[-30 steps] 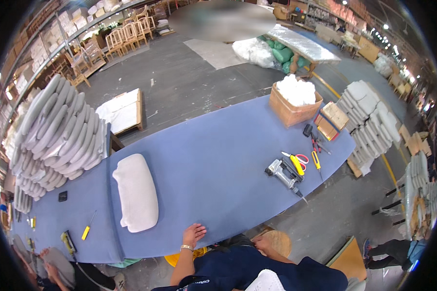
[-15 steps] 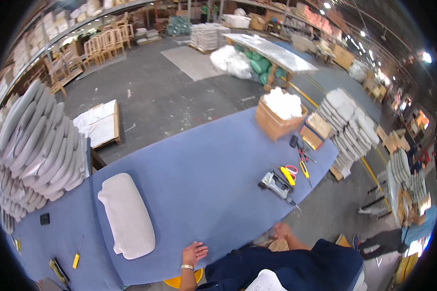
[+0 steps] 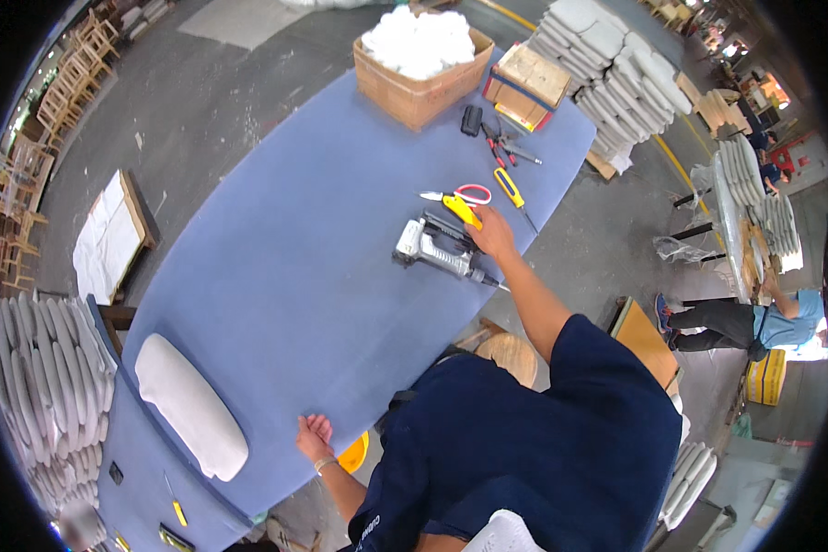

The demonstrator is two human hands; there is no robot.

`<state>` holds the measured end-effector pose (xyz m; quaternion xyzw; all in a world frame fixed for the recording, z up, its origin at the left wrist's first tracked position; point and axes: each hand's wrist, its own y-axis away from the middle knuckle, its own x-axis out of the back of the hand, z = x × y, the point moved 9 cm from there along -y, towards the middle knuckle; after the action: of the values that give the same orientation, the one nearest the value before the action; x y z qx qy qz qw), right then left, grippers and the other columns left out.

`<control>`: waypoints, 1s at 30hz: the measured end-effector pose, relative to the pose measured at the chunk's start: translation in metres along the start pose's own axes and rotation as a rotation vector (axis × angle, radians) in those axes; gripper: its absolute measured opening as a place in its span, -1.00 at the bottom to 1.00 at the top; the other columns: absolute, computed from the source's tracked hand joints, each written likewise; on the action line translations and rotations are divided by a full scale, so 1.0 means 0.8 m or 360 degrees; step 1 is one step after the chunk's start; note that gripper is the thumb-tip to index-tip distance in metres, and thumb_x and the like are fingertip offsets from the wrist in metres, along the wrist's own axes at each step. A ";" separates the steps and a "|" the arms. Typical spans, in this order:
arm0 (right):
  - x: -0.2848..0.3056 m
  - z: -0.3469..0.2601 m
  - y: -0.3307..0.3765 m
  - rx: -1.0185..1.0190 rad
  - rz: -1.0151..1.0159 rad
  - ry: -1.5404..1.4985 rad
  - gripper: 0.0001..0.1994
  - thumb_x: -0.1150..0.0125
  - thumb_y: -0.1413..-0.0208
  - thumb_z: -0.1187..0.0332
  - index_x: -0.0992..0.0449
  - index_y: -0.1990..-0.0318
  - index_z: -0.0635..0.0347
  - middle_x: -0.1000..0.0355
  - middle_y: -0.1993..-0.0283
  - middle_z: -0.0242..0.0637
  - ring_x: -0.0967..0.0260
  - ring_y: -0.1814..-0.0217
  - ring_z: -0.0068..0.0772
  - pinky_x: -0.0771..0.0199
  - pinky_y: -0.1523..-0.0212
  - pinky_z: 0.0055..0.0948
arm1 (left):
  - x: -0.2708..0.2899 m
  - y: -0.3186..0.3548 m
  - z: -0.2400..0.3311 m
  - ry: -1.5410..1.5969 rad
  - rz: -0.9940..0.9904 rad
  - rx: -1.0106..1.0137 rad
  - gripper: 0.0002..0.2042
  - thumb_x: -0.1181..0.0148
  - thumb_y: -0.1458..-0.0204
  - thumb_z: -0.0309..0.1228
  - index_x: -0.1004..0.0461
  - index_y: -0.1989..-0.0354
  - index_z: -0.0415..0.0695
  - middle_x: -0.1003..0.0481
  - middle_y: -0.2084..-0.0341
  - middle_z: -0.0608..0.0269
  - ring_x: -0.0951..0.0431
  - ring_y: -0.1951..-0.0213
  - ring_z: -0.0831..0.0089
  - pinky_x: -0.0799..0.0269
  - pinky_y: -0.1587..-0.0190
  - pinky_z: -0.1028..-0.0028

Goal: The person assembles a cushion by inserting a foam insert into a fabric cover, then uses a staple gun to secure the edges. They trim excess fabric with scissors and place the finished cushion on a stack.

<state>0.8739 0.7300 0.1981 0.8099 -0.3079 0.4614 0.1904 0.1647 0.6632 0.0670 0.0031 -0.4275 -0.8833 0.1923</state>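
Yellow tool (image 3: 462,212) at two o'clock on the blue table (image 3: 294,248), with the right hand (image 3: 495,232) at its end (whether gripping, I cannot tell); the silver air gun (image 3: 428,248) lies just beside, at its seven o'clock. Left hand (image 3: 315,436), loosely half-open, is at the table's six, the grey cushion (image 3: 191,405) at seven.

The staple gun (image 3: 421,245) is silver, the knife handle (image 3: 461,211) yellow, the tabletop (image 3: 276,258) blue.
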 end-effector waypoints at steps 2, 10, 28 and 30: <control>-0.015 0.025 -0.002 -0.0056 -0.0119 0.0180 -0.54 -0.35 -0.12 0.17 -0.45 -0.13 0.10 -0.52 -0.07 -0.04 -0.48 -0.14 0.08 -0.53 -0.06 0.03 | 0.000 0.015 -0.011 0.0164 0.0139 -0.0070 -0.54 -0.07 -0.31 0.00 -0.53 0.09 -0.23 -0.64 0.39 0.12 -0.63 0.44 0.38 -0.57 0.37 0.41; 0.002 0.039 -0.122 0.0330 -0.0107 0.0365 -0.60 -0.30 -0.09 0.31 -0.47 -0.11 0.08 -0.51 -0.12 -0.07 -0.53 -0.06 0.10 -0.56 -0.01 0.03 | -0.020 -0.001 -0.026 0.0376 0.0375 -0.0102 -0.56 -0.03 -0.30 -0.02 -0.53 0.23 -0.22 -0.61 0.48 0.12 -0.57 0.55 0.38 -0.46 0.52 0.46; -0.035 0.007 -0.146 0.0577 -0.0076 -0.0198 -0.59 -0.33 -0.10 0.23 -0.55 -0.07 0.22 -0.61 0.11 -0.07 -0.59 0.08 -0.11 -0.57 0.04 -0.20 | -0.022 0.007 -0.019 0.0428 0.0576 -0.0126 -0.57 0.09 -0.35 -0.15 -0.45 0.29 -0.35 -0.57 0.52 -0.02 -0.56 0.62 0.27 -0.45 0.61 0.41; -0.040 -0.008 -0.126 0.0402 -0.0178 -0.0248 -0.67 -0.31 -0.11 0.25 -0.56 0.01 0.19 -0.60 0.18 -0.13 -0.58 0.20 -0.21 -0.57 0.15 -0.23 | -0.015 0.010 -0.021 0.0451 0.0599 -0.0190 -0.59 0.08 -0.35 -0.17 -0.45 0.29 -0.35 -0.57 0.53 -0.01 -0.56 0.62 0.27 -0.44 0.63 0.40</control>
<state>0.9257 0.8186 0.1715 0.8767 -0.2157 0.4208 0.0879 0.1815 0.6501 0.0608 0.0360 -0.3363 -0.8464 0.4114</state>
